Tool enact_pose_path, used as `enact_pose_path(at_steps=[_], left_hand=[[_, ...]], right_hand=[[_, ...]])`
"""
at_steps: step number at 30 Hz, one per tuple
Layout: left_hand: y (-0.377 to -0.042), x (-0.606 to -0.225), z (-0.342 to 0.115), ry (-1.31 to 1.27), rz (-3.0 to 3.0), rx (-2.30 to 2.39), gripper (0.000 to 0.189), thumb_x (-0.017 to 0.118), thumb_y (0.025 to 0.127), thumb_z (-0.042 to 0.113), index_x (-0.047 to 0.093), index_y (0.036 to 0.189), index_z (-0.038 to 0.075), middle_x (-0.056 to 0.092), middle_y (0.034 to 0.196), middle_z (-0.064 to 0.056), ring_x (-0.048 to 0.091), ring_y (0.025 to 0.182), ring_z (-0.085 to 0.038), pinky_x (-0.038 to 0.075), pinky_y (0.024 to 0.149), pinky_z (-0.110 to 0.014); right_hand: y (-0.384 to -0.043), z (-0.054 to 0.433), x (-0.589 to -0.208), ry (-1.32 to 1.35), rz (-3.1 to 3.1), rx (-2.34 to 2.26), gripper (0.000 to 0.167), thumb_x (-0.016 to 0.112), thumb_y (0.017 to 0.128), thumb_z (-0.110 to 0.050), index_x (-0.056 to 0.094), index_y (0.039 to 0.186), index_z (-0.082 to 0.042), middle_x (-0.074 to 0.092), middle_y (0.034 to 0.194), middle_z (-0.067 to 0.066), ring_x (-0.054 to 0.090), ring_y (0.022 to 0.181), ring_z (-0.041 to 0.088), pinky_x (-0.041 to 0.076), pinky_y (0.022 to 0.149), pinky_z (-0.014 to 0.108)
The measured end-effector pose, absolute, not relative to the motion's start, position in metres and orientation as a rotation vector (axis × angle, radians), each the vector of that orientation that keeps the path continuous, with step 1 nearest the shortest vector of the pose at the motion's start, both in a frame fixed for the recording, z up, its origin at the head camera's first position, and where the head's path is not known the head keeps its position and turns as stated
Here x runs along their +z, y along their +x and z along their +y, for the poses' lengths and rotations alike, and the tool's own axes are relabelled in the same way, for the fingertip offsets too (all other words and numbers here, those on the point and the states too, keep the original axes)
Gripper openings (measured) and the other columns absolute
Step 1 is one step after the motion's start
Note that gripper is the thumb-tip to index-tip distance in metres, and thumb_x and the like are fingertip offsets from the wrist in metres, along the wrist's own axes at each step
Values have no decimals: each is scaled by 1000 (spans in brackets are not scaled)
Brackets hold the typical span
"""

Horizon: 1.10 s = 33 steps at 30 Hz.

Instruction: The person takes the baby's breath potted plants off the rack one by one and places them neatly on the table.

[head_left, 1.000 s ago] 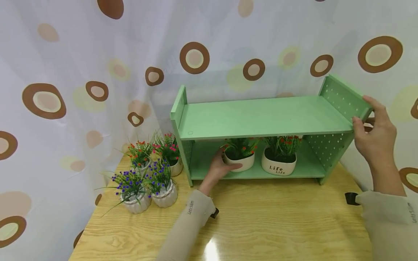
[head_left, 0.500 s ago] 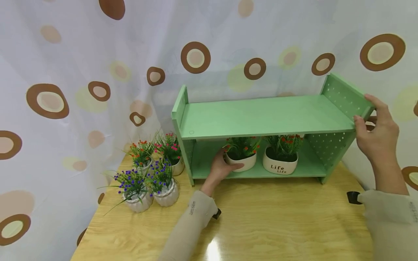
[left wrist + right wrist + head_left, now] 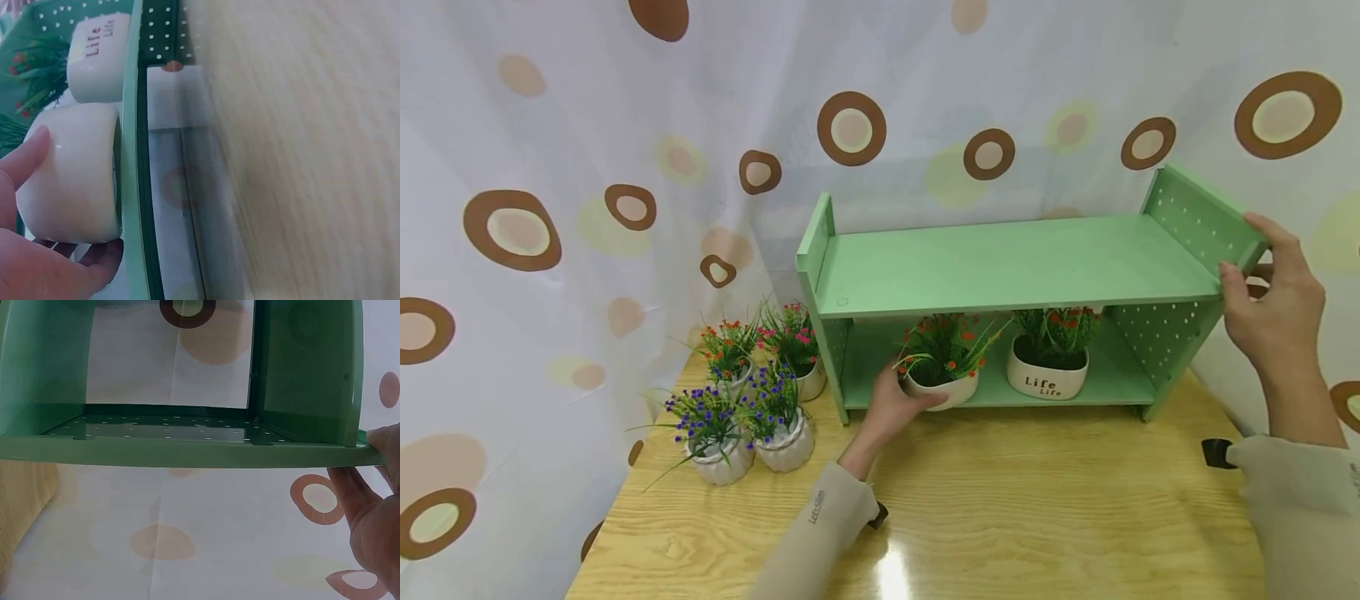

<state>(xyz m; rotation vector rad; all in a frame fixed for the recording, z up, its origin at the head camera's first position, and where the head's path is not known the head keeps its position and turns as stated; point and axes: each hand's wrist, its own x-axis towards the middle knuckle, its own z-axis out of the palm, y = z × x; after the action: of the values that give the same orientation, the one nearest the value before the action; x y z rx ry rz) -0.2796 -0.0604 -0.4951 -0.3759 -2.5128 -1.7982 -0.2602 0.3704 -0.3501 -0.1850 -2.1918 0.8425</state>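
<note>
My left hand (image 3: 891,407) grips a white potted plant (image 3: 951,390) with red flowers, thumb across its front and fingers round its left side and underneath. The pot sits tilted at the front edge of the lower board of a green shelf (image 3: 1022,262). In the left wrist view the white pot (image 3: 72,175) fills the space between thumb and fingers. My right hand (image 3: 1277,296) holds the top front corner of the shelf's right side panel (image 3: 1206,225). Beside the gripped plant stands a second white pot (image 3: 1047,379) lettered "Life".
Several potted plants cluster left of the shelf: two with purple flowers (image 3: 718,458), one orange-red (image 3: 727,346), one pink (image 3: 790,342). A wooden table (image 3: 1037,500) carries everything. A patterned curtain (image 3: 700,100) hangs behind.
The gripped plant has moved toward me and slightly left, out from under the top board, and its pot has tilted. My right hand keeps its hold on the side panel.
</note>
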Motion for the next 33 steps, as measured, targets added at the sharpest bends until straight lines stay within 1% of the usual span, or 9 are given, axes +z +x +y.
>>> enact_pose_path(at_steps=[2,4,7,11,13,20,24,29,33], left_hand=[[-274,-495,-66,-390,-2518,-1766,91,91,81,31,43,157,12,50,156,-9,50,143,-31,44,116,-51],[-270,-495,-71,-395,-2535,-1747,94,90,82,34,40,159,14,44,161,-9,45,147,-30,43,118,-51],[-262,-493,-79,-405,-2543,-1718,94,91,81,35,41,159,15,38,165,-9,41,150,-32,42,118,-54],[-251,-491,-90,-387,-2569,-1704,97,91,81,34,39,159,12,39,164,-11,40,150,-35,42,117,-57],[-245,-489,-96,-380,-2578,-1706,97,91,80,33,38,159,11,44,161,-12,42,148,-35,43,116,-57],[-225,-489,-116,-417,-2541,-1733,88,94,77,30,47,151,18,59,146,-6,56,136,-31,49,109,-55],[-213,-492,-128,-430,-2495,-1771,84,95,76,25,50,147,19,61,144,-5,58,133,-30,50,108,-55],[-198,-498,-142,-426,-2470,-1835,86,94,77,21,48,150,20,57,149,-5,56,136,-30,47,112,-56],[-188,-502,-152,-396,-2473,-1840,90,94,77,20,47,153,17,55,151,-8,53,138,-33,44,114,-59]], right_hand=[[-261,371,-350,-186,-2194,841,60,53,105,-25,35,156,-51,53,153,5,52,114,-9,41,95,3],[-262,371,-349,-189,-2195,836,60,53,105,-25,35,156,-51,53,153,5,53,115,-7,42,96,3],[-262,371,-349,-196,-2199,833,60,52,105,-25,34,156,-52,53,153,5,54,116,-5,42,97,4],[-263,370,-349,-200,-2199,837,60,53,105,-25,34,156,-52,53,153,4,55,117,-2,43,98,6],[-263,370,-350,-203,-2200,839,60,53,105,-25,34,156,-52,52,154,3,55,116,-3,43,99,6],[-261,369,-351,-209,-2207,847,60,53,105,-25,35,157,-50,52,154,3,54,116,-4,43,97,5],[-261,368,-351,-201,-2205,840,59,52,105,-25,36,157,-48,52,154,4,54,117,-4,42,98,5],[-261,369,-350,-195,-2203,822,59,52,106,-26,35,157,-48,52,154,5,54,118,-3,41,100,6],[-261,370,-351,-210,-2210,821,59,51,106,-26,34,157,-49,52,154,6,56,122,4,41,101,7]])
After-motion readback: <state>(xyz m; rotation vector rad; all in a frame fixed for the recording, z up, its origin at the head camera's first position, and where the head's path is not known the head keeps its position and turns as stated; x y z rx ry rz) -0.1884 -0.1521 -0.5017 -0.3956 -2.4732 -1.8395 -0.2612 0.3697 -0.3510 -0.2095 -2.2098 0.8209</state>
